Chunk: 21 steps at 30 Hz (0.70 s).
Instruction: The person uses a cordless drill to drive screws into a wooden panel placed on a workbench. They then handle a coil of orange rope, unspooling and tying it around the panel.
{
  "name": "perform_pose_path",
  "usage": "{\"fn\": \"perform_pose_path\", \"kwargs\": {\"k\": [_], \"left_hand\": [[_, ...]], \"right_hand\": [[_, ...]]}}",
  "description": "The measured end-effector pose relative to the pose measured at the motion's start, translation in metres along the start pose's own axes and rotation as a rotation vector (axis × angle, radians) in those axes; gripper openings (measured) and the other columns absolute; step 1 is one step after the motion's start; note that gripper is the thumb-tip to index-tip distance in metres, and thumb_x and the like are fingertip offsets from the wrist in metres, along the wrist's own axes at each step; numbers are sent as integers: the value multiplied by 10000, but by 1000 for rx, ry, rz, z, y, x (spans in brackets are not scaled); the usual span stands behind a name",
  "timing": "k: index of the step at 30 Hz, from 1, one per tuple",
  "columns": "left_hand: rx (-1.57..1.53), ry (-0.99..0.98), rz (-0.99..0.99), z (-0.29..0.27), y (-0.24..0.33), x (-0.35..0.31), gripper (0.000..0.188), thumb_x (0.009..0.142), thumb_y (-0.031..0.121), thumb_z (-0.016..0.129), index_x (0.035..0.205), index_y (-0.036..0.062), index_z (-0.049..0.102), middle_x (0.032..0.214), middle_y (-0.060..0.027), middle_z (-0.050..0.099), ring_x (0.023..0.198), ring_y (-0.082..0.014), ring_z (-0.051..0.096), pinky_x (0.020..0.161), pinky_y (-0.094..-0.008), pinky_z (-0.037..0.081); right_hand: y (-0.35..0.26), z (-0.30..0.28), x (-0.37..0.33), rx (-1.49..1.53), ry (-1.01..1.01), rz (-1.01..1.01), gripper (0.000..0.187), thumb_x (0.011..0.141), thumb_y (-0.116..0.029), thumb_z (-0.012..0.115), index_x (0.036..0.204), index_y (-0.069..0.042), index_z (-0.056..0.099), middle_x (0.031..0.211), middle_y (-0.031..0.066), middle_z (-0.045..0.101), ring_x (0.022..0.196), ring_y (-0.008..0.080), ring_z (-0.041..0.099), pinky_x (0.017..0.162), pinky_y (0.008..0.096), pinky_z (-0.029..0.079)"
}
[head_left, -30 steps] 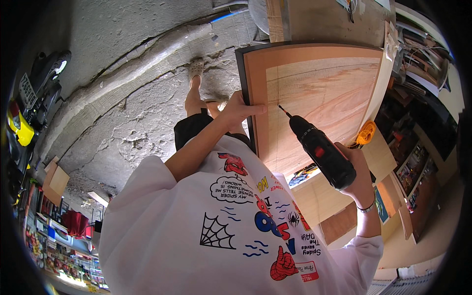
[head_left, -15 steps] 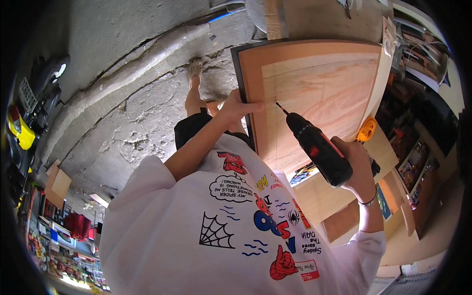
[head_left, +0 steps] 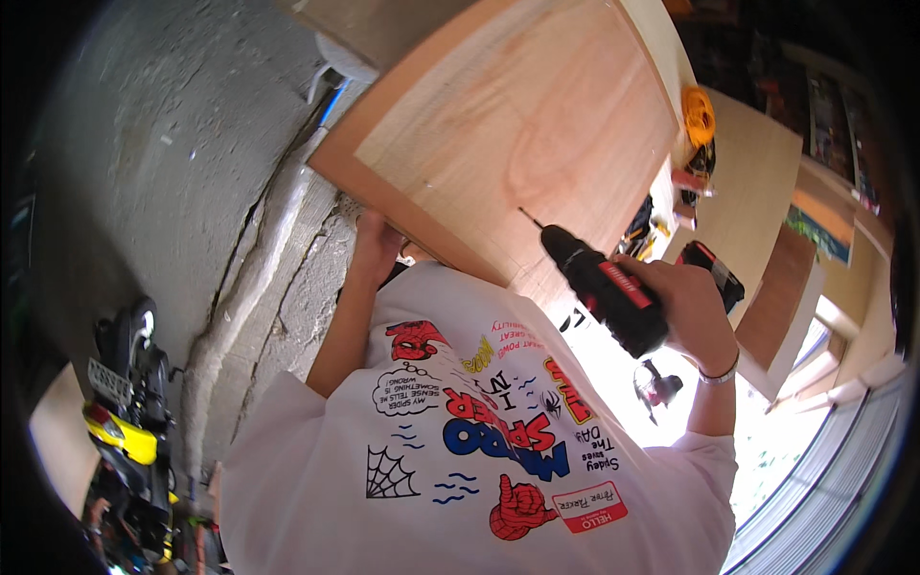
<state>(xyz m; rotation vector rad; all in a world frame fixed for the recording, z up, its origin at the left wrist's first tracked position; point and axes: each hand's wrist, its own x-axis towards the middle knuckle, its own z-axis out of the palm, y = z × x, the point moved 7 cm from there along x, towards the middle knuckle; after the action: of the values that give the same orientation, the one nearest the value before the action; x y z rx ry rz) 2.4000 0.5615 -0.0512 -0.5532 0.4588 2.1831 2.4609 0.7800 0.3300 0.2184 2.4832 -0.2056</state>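
Note:
A black and red cordless drill (head_left: 599, 287) is gripped by its handle in my right hand (head_left: 685, 311). Its thin bit points up and left over a plywood panel (head_left: 537, 125) with a reddish-brown border; whether the tip touches the wood I cannot tell. The battery base shows beyond my wrist. At the panel's near left edge, my left hand (head_left: 379, 240) is closed on the border, its fingers partly hidden by the panel.
An orange coil (head_left: 699, 115) lies on the wooden surface right of the panel, with small tools near it. Wooden boards (head_left: 747, 182) stand farther right. Rough concrete floor with a raised ledge (head_left: 273, 230) runs along the left. A black and yellow motorbike (head_left: 125, 412) is parked at the lower left.
My view has swung, and the panel now sits higher and slanted in it. My left thumb no longer shows across the border. The drill stays in my right hand over the panel.

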Motion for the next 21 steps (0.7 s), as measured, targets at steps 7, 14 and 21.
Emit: {"fn": "perform_pose_path", "kwargs": {"k": [7,14,21], "left_hand": [[274,-263,-299,-28,-66,-7,727,942,619,539,1437,87,495,1490,-69,506,1391,-278,435,1171,-439,324],[1145,-657,-536,-57,-171,-20,578,961,475,564,1376,73,551,1388,-122,579,1322,-273,494,1101,-404,367],[1282,-585,-494,-50,-242,-14,573,963,469,562,1374,70,553,1389,-126,580,1323,-278,496,1104,-405,367]], "right_hand": [[78,86,-109,577,166,461,389,775,-110,781,1154,-65,704,879,167,738,803,316,741,697,355,539],[117,148,-153,466,269,449,376,762,-132,802,1113,-43,698,877,169,727,793,309,732,707,371,544],[196,222,-205,394,447,373,652,696,-213,923,1239,-38,607,1087,146,620,981,319,639,854,409,520]]}}
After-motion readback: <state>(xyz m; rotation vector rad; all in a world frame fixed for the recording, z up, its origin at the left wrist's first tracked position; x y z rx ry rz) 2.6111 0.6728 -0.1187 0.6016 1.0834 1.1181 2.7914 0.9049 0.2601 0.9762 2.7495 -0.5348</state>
